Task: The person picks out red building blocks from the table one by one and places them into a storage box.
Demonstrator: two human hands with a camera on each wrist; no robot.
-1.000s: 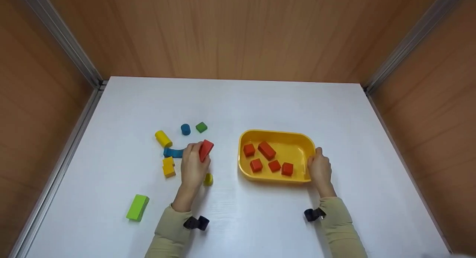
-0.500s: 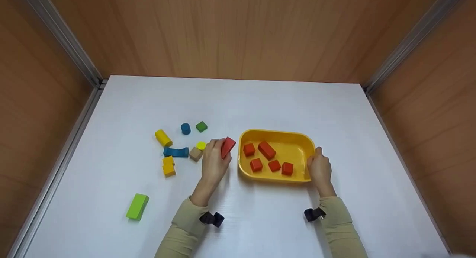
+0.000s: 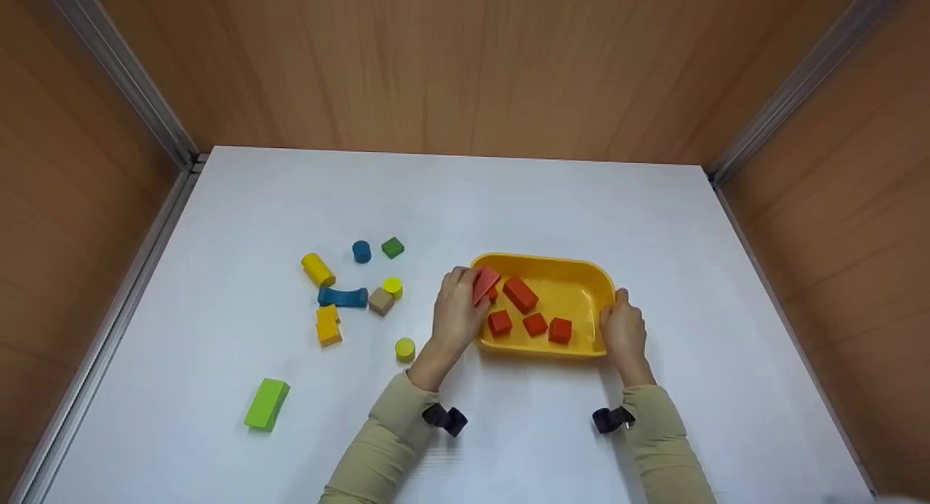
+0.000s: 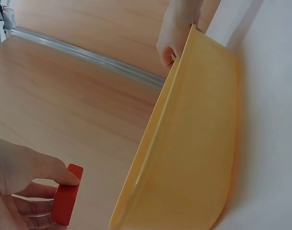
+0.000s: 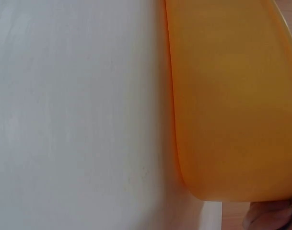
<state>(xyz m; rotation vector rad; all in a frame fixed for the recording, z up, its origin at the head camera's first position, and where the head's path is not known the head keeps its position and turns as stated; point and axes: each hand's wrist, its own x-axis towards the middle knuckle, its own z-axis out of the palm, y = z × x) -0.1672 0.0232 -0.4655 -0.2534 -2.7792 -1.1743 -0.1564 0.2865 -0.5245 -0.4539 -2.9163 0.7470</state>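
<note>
My left hand (image 3: pixel 454 311) pinches a red triangular block (image 3: pixel 485 282) over the left rim of a yellow tray (image 3: pixel 574 290). In the left wrist view, the thumb and fingers hold this red block (image 4: pixel 66 196) by its edges, above the level of the tray rim. My right hand (image 3: pixel 625 333) grips the tray's right end. Only a few of its fingers (image 5: pixel 268 216) show in the right wrist view, at the tray's edge. Inside the tray lie a longer red block (image 3: pixel 520 294) and several red cubes (image 3: pixel 560 330), one partly hidden behind the held block.
Left of the tray lie a yellow cylinder (image 3: pixel 318 269), a blue arched block (image 3: pixel 343 298), a plain wood cube (image 3: pixel 381 301), orange blocks (image 3: pixel 328 332), a blue cylinder (image 3: pixel 361 252), a green cube (image 3: pixel 393 248) and short yellow cylinders (image 3: pixel 405 350). A light green block (image 3: pixel 267 404) is nearer.
My left hand has carried the red triangular block rightward from among the loose blocks to the tray's left side, uncovering the wood cube and yellow cylinders. The right hand and tray have stayed put.
</note>
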